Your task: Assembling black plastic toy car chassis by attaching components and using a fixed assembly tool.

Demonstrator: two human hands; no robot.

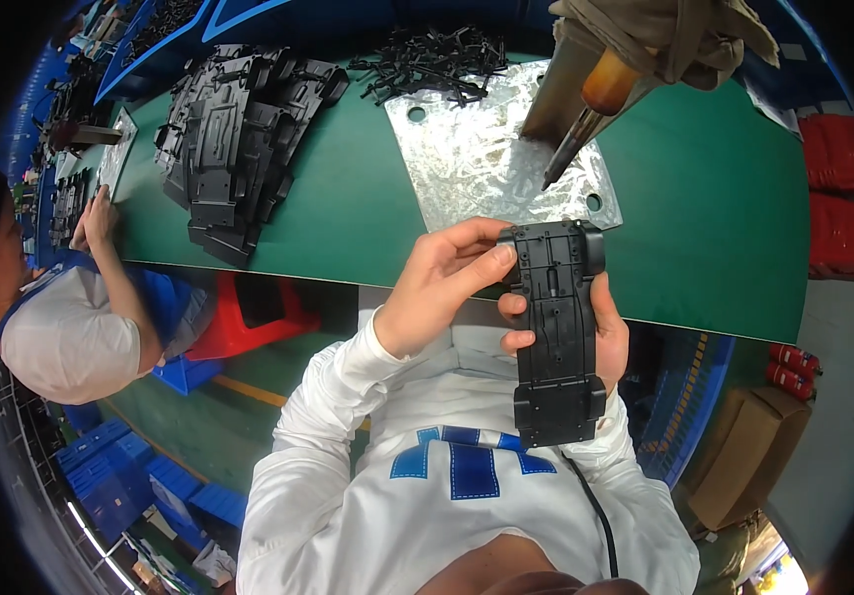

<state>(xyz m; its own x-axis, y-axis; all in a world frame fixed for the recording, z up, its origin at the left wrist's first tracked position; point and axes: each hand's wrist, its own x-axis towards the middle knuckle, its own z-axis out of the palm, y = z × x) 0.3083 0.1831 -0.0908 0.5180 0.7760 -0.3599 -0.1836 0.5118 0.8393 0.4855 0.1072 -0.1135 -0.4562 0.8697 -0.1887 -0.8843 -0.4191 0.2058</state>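
Observation:
A long black molded plastic chassis plate (553,332) is held upright in front of my chest, past the near edge of the table. Wrapped round its middle from behind is my right hand (610,337), thumb at the right side and fingertips showing at the left. With thumb and fingers, my left hand (457,273) pinches the chassis plate's upper left corner. Whether a small part also sits between those fingers is hidden. Beyond the hands, a scratched silver metal plate (477,164) lies on the green table (705,238).
A pointed tool with an amber handle (610,84) hangs over the metal plate beside a cloth-wrapped metal post (556,89). Stacked black chassis plates (234,139) and a heap of small black parts (437,61) lie on the table. At left, a co-worker (80,317) sits working.

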